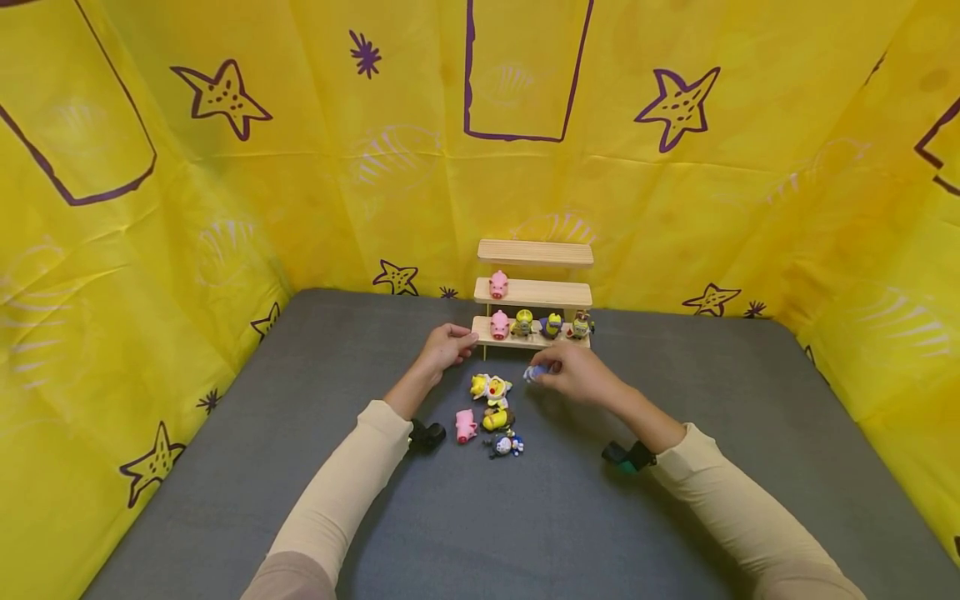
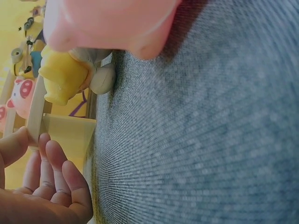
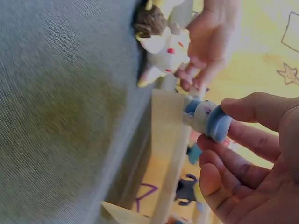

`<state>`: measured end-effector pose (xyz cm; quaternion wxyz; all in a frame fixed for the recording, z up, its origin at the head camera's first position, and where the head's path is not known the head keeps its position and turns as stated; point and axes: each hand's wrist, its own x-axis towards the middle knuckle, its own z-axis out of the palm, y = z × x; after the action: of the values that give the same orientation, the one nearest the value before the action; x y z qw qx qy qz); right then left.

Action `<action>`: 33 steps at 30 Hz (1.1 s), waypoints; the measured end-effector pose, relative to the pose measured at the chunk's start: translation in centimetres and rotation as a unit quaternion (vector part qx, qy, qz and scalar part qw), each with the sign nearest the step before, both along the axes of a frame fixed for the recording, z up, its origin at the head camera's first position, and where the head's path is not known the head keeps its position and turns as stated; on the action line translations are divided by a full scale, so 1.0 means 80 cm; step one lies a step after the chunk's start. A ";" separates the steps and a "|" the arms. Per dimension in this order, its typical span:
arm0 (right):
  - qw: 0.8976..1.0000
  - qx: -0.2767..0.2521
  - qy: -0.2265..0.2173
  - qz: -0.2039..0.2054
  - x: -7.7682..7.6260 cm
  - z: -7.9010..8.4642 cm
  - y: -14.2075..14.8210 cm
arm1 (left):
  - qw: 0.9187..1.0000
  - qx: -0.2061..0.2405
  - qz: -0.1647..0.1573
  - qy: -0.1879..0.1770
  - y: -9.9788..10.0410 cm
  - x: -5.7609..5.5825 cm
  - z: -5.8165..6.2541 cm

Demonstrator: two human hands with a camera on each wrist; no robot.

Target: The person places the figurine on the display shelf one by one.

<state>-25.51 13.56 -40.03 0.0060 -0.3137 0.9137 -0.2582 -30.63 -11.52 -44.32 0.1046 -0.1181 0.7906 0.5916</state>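
Observation:
My left hand (image 1: 447, 346) pinches the left end of the lowest board of a three-tier wooden stand (image 1: 536, 252), thumb on one face and fingertips at the other, as the left wrist view shows. In my right hand (image 1: 576, 372) is a small blue-and-white figurine (image 3: 205, 116), held between thumb and fingers in front of that lowest board. A pink pig figurine (image 1: 499, 326) and several yellow character figurines (image 1: 522, 323) stand in a row on the bottom tier. Another pink pig (image 1: 498, 285) stands at the left of the middle tier.
Between my forearms on the grey cloth (image 1: 600, 525) lie yellow-and-white figurines (image 1: 495, 390), a yellow-and-brown one (image 1: 495, 419), a pink pig (image 1: 466, 427) and a blue, white and dark figurine (image 1: 506, 446). A yellow patterned curtain (image 1: 420, 200) rises behind the stand and along both sides.

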 end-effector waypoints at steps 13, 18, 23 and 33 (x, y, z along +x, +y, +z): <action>1.000 -0.017 -0.003 -0.001 -0.010 0.040 0.003 | 1.000 0.002 -0.003 0.002 -0.001 0.000 0.001; 1.000 -0.022 0.005 -0.006 -0.017 0.055 0.006 | 1.000 0.007 0.000 0.001 0.000 0.000 0.000; 0.999 -0.036 -0.014 -0.025 -0.025 0.070 0.006 | 1.000 0.005 -0.003 0.000 0.000 -0.001 0.000; 0.996 -0.066 -0.030 -0.045 -0.044 0.086 0.003 | 1.000 -0.002 -0.005 0.000 -0.001 -0.001 -0.001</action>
<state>-29.01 13.79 -33.15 0.0013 -0.2644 0.9071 -0.3275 -30.69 -11.58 -44.37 0.1069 -0.1144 0.7921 0.5899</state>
